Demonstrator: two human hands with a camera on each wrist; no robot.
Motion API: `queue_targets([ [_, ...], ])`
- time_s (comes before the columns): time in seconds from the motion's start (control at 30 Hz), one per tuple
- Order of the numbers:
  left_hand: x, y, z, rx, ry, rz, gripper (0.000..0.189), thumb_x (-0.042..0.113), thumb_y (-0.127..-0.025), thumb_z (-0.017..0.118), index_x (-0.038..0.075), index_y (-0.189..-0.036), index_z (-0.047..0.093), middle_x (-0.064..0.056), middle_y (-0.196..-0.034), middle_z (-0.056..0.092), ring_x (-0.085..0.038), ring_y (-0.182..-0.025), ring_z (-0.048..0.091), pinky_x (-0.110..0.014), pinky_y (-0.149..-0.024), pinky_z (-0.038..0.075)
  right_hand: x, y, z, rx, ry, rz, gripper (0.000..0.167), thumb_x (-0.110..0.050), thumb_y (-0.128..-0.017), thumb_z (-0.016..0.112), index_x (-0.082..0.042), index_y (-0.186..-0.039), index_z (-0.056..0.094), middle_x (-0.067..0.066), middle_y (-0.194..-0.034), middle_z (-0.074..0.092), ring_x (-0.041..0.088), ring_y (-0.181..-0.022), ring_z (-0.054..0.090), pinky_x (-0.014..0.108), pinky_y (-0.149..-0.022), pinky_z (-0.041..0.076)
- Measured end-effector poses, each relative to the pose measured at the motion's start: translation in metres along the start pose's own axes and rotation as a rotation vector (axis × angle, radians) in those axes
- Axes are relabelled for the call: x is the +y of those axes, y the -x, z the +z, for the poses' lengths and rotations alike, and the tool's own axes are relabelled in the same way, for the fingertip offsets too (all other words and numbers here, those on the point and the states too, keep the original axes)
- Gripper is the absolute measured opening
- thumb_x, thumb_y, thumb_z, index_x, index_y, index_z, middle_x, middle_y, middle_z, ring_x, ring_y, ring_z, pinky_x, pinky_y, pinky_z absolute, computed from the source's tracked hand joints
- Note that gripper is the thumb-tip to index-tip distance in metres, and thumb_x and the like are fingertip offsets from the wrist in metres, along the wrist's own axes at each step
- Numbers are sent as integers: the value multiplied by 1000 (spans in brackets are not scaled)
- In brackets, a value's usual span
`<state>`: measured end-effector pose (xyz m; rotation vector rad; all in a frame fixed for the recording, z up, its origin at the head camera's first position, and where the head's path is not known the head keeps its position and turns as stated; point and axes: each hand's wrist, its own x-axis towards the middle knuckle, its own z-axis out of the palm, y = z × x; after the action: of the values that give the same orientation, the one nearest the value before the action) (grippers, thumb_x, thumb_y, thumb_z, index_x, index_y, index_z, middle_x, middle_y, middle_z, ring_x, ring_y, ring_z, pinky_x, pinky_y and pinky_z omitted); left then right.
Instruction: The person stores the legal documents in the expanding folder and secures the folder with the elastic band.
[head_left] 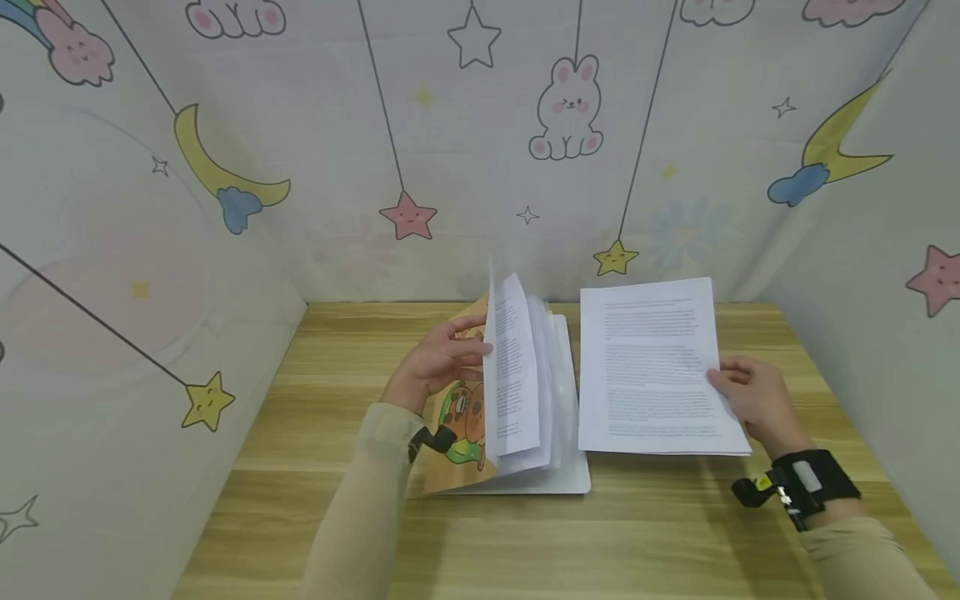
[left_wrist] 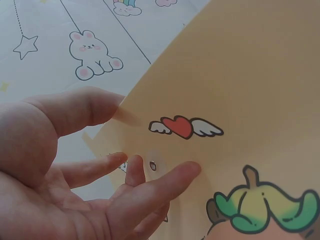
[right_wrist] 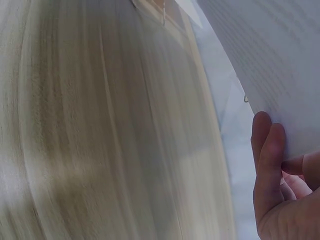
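Observation:
A tan display folder (head_left: 468, 475) with a cartoon animal on its cover lies opened, its printed pages (head_left: 516, 375) fanned upright. At their left side is my left hand (head_left: 446, 358), fingers spread and loosely bent. In the left wrist view that hand (left_wrist: 130, 180) reaches along the tan cover (left_wrist: 270, 90), a fingertip right at its edge. To the right, my right hand (head_left: 753, 396) pinches the lower right edge of printed sheets of paper (head_left: 652, 367). The right wrist view has the thumb and fingers (right_wrist: 272, 150) gripping the paper (right_wrist: 280, 60), raised over the table.
The wood-grain table (head_left: 525, 550) stretches beneath everything. A white cloth backdrop (head_left: 480, 167) with cartoon moons, stars and a rabbit rises at the back and both sides. The folder's white back cover (head_left: 558, 479) lies flat, close to the left side of the loose sheets.

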<state>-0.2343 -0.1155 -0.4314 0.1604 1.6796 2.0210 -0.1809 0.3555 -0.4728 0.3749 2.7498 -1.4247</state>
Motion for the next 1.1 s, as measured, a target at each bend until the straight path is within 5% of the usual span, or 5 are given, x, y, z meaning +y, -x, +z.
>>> queue_targets([
  [0.63,0,-2,-1,-1,6,-4,68,-1,-99,64,9,-161,40,-36,-145,54,-44,-116,67,-42,-79,62,-1,-1,17,-42,-7,17,45,-21,-108,60,10,-141,55,30,-122,68,18,-83,71,29,-66,60],
  [1.1,-1,-2,-1,-4,20,-5,68,-2,-98,64,8,-161,40,-39,-145,52,-27,-95,73,-38,-74,61,-7,0,29,-83,6,13,46,-22,-108,61,10,-141,55,28,-121,69,18,-85,69,27,-67,59],
])
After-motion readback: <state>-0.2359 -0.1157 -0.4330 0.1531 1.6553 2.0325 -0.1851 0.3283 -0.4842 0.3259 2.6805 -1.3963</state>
